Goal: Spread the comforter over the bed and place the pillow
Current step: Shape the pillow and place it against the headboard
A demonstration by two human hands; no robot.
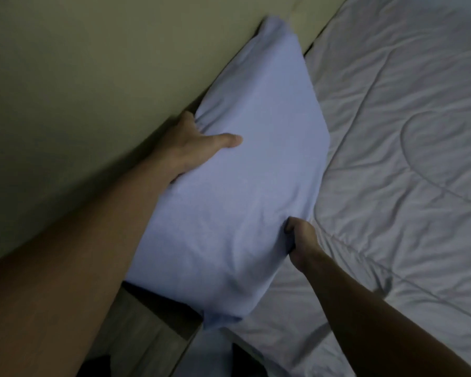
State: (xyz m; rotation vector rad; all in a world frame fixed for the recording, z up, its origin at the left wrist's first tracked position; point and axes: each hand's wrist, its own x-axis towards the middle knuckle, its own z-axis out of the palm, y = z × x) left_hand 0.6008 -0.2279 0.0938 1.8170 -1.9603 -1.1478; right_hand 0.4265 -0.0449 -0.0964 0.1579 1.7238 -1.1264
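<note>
Beige wall, white quilted comforter, both hands gripping pillow

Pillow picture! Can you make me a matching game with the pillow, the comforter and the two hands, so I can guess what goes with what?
Things
1. pillow
2. comforter
3. left hand
4. right hand

Clues
A. white, quilted, wrinkly, spread out
B. grips the pillow's edge away from the comforter, thumb on top
C. pale blue, held by both hands
D. grips the pillow's edge beside the comforter

Pairs: 1-C, 2-A, 3-B, 4-D
</note>
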